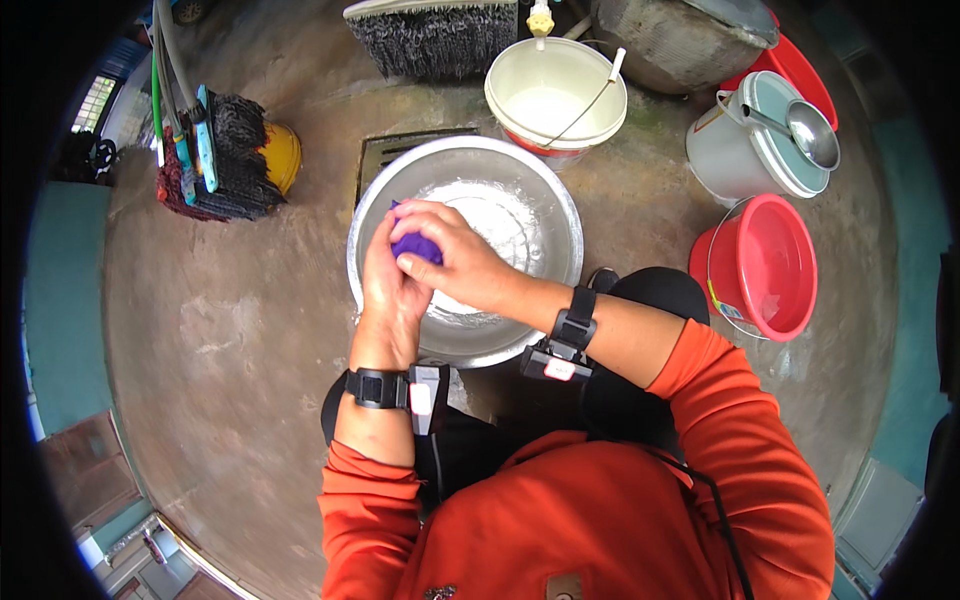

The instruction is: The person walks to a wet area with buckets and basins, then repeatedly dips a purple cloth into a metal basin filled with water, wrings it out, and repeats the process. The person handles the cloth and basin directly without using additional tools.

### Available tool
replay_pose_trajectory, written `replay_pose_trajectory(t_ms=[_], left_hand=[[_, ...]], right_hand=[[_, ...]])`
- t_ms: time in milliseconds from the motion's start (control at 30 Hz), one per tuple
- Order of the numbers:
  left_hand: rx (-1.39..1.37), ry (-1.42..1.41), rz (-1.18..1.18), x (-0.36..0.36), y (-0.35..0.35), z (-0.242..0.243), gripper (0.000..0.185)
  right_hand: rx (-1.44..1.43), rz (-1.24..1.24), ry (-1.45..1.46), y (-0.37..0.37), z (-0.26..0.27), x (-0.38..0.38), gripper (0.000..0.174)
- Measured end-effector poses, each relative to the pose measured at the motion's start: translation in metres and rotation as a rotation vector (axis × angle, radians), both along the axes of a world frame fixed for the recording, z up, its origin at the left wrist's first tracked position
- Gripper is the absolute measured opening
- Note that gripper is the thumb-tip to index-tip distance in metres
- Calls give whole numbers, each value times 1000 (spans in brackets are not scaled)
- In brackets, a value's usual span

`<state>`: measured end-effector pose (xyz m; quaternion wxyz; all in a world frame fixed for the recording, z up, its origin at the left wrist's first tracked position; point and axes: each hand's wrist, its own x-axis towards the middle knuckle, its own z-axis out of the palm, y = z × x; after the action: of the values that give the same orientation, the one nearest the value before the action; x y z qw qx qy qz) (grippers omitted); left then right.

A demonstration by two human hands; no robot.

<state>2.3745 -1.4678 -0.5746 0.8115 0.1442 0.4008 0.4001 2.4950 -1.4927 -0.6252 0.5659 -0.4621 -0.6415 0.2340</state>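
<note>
Both hands are pressed around a bunched purple cloth above the left half of a round metal basin. My left hand cups the cloth from the left and below. Lying over it from the right, my right hand curls its fingers around the top. Much of the cloth is hidden between the palms. Shiny, clear water shows in the bottom of the basin, which sits on the floor in front of my knees.
A white bucket stands under a tap beyond the basin. To the right are a red bucket and a lidded grey bucket with a metal ladle on top. Brooms lean against a yellow bucket. A floor drain borders the basin.
</note>
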Motion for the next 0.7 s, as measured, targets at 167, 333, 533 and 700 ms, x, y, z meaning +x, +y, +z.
replay_pose_trajectory(t_ms=[167, 333, 533, 700], left_hand=[[-63, -45, -180, 2, -6, -11, 33], [104, -223, -151, 2, -1, -6, 23], [-52, -27, -119, 2, 1, -7, 34], [34, -92, -39, 0, -2, -6, 30]], right_hand=[[-190, -237, 371, 6, 19, 7, 41], [49, 63, -179, -12, 34, -13, 32], [-256, -186, 277, 7, 31, -10, 28], [-71, -3, 57, -2, 42, -16, 25]])
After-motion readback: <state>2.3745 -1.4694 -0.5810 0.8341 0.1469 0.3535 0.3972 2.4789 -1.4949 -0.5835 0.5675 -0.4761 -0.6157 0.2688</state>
